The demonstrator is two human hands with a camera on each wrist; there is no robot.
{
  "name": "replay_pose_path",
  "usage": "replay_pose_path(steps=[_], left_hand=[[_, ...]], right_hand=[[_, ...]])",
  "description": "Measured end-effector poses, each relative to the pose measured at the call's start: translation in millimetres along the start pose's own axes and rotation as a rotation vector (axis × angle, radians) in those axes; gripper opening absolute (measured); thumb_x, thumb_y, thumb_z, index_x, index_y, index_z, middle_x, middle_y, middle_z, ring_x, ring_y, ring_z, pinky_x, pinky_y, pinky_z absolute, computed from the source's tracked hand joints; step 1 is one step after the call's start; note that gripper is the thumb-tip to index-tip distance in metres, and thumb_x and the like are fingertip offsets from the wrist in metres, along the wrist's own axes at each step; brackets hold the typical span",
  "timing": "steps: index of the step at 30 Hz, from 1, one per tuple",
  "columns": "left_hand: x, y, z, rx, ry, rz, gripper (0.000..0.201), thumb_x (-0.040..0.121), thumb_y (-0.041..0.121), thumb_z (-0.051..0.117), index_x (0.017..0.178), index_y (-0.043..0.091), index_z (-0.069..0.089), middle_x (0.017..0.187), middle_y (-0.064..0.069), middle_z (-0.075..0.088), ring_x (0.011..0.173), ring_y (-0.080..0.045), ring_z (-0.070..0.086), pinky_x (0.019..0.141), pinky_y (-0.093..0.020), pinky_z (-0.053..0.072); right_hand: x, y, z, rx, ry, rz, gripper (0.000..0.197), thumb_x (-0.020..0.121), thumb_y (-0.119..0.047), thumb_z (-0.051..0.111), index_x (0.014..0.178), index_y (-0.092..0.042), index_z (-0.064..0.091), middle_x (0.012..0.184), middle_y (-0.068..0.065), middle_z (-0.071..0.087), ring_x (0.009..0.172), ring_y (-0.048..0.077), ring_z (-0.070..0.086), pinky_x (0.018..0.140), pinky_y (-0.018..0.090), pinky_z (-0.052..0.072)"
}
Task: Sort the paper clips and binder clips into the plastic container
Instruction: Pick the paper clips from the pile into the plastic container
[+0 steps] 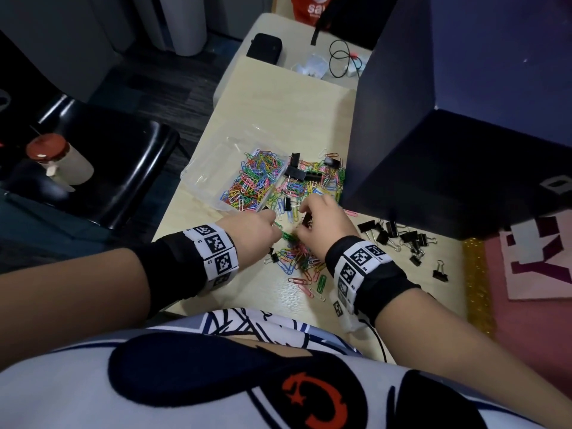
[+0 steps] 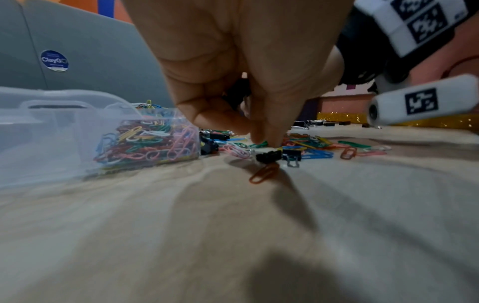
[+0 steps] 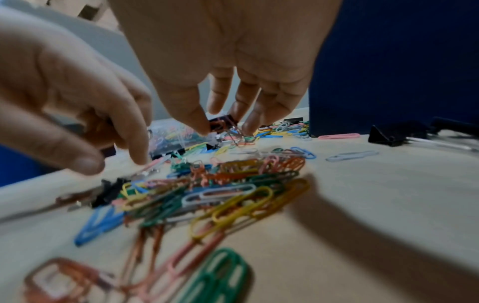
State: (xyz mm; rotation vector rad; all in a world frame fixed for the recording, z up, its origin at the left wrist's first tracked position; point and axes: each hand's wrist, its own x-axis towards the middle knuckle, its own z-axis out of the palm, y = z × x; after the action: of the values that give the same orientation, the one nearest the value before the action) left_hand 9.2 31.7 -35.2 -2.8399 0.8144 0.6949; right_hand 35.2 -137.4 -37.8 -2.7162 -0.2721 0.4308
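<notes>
coloured paper clips lie heaped under both hands, more already in the plastic container just beyond the left hand, whose fingertips pinch a green clip; the right hand pinches a black binder clip lifted off the heap. sorting looks midway; next, carry each clip off without snagging neighbours

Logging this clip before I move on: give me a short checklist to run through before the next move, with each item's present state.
1. Right hand holds a binder clip: ok, pinched between thumb and fingers.
2. Left hand has a paper clip: cannot tell; its fingers touch the loose pile.
3. Plastic container open and within reach: ok.
4. Container's second compartment holds binder clips: not ok, appears empty.
5. Binder clips sorted: not ok, a group lies on the table.
</notes>
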Motion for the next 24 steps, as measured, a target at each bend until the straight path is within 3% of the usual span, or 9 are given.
replay_pose_path(steps=[6,10,14,19,24], left_hand=[[7,1,3,0.08,-0.011,0.035,0.02,0.082,0.015,0.064,0.101,0.016,0.059,0.093,-0.002,0.037,0.071,-0.024,0.055,0.062,-0.041,0.053],[10,5,1,0.079,-0.043,0.036,0.022,0.088,0.012,0.053,0.11,0.013,0.054,0.103,-0.006,0.042,0.079,-0.027,0.057,0.067,-0.04,0.052],[13,6,0,0.087,-0.046,0.049,0.025,0.088,0.012,0.054,0.114,0.013,0.053,0.107,-0.007,0.043,0.082,-0.027,0.059,0.072,-0.042,0.053],[15,7,-8,0.106,-0.089,0.044,0.027,0.085,0.006,0.058,0.111,0.011,0.053,0.102,-0.007,0.041,0.076,-0.028,0.059,0.065,-0.041,0.053],[16,13,-15,0.055,-0.128,0.047,0.023,0.087,0.009,0.056,0.109,0.009,0.052,0.106,-0.008,0.045,0.075,-0.025,0.054,0.067,-0.038,0.05]], right_hand=[[-8,7,-7,0.197,0.074,0.027,0.03,0.078,-0.016,0.071,0.097,-0.024,0.049,0.11,-0.004,0.044,0.087,0.013,0.049,0.079,0.027,0.042],[-13,16,-7,0.25,0.075,0.05,0.031,0.075,-0.01,0.074,0.099,-0.022,0.057,0.108,-0.005,0.047,0.095,0.015,0.055,0.092,0.034,0.048],[-17,23,-5,0.322,0.078,0.075,0.028,0.077,-0.018,0.077,0.102,-0.025,0.064,0.106,-0.01,0.048,0.101,0.014,0.058,0.095,0.034,0.049],[-24,30,-7,0.378,0.127,0.116,0.018,0.078,-0.025,0.077,0.093,-0.021,0.069,0.1,-0.005,0.057,0.092,0.011,0.063,0.089,0.027,0.051],[-30,39,-11,0.357,0.149,0.137,0.011,0.085,-0.025,0.069,0.096,-0.021,0.069,0.098,-0.009,0.054,0.089,0.006,0.059,0.081,0.017,0.043]])
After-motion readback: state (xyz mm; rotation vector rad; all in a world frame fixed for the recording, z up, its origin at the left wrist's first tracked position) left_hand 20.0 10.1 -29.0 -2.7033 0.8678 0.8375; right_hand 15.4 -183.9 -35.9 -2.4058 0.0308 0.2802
